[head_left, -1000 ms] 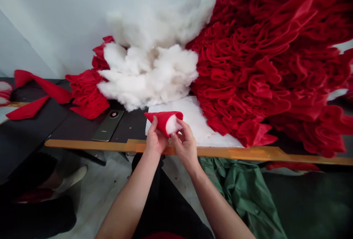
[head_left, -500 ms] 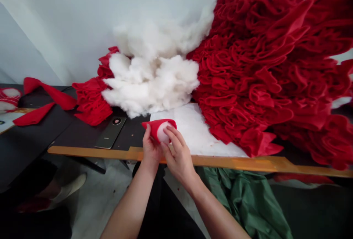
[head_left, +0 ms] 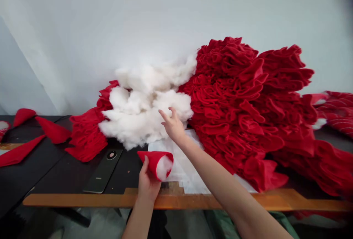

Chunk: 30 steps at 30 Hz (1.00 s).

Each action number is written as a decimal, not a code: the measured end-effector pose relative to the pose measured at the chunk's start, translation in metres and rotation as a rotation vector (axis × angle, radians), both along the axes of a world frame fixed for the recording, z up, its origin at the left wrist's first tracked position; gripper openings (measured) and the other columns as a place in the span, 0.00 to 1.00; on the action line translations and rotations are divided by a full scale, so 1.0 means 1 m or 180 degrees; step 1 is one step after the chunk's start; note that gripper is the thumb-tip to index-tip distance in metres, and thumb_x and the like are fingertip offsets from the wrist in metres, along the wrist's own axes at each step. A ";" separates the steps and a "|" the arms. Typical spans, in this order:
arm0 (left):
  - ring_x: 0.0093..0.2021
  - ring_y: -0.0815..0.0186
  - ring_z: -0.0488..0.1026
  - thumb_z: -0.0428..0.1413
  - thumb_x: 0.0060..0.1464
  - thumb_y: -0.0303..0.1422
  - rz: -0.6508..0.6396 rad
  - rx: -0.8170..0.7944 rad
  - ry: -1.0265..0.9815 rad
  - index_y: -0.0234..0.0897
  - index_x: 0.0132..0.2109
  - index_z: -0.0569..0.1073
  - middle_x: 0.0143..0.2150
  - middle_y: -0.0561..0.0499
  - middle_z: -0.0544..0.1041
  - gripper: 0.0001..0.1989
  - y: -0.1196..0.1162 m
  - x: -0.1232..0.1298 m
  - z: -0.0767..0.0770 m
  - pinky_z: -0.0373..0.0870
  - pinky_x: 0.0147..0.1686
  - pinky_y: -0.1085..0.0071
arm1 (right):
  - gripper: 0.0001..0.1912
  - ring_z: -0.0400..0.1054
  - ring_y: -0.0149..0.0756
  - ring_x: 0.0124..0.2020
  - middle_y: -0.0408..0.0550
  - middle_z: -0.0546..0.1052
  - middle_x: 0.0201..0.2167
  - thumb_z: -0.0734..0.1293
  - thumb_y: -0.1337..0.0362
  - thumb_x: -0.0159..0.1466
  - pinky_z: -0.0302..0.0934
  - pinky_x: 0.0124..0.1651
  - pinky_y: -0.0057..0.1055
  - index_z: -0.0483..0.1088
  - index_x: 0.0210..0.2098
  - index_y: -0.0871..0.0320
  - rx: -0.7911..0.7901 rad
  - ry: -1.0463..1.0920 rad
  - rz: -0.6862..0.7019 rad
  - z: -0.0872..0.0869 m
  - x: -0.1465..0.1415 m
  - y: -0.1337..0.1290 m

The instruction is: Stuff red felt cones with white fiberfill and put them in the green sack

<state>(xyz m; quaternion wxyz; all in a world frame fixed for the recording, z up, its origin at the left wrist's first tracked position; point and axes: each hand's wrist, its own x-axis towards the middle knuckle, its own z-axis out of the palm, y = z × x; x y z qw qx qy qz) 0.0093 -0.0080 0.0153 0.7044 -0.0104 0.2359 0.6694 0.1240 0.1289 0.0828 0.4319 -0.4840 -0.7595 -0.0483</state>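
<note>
My left hand (head_left: 149,182) is closed around a red felt cone (head_left: 150,158), shaped like a small pointed hat, just above the table's front edge. Its open end faces right and shows white stuffing (head_left: 164,167) inside. Reaching forward, my right hand (head_left: 173,124) is at the front right of a big fluffy heap of white fibre stuffing (head_left: 138,117). Its fingers are spread, with nothing visible in them. The fingertips overlap the heap in view; whether they touch it I cannot tell.
A tall pile of red felt pieces (head_left: 234,114) stands on the right. Left of the stuffing lie a smaller red stack (head_left: 88,136), a dark phone (head_left: 103,172) and loose red cones (head_left: 53,130). White sheets (head_left: 190,174) lie under the work, behind the wooden table edge (head_left: 82,200).
My right hand has left the cone's open end and moved forward to the stuffing heap, its fingers now spread. My left hand still holds the cone. The view has tilted up.
</note>
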 end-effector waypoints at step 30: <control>0.44 0.60 0.75 0.60 0.50 0.36 -0.0484 0.0442 0.0395 0.36 0.46 0.73 0.43 0.46 0.79 0.16 0.010 0.013 -0.005 0.69 0.51 0.63 | 0.25 0.62 0.49 0.51 0.58 0.70 0.47 0.68 0.74 0.57 0.64 0.47 0.41 0.65 0.53 0.59 0.0511 -0.0621 -0.0010 0.072 0.024 -0.022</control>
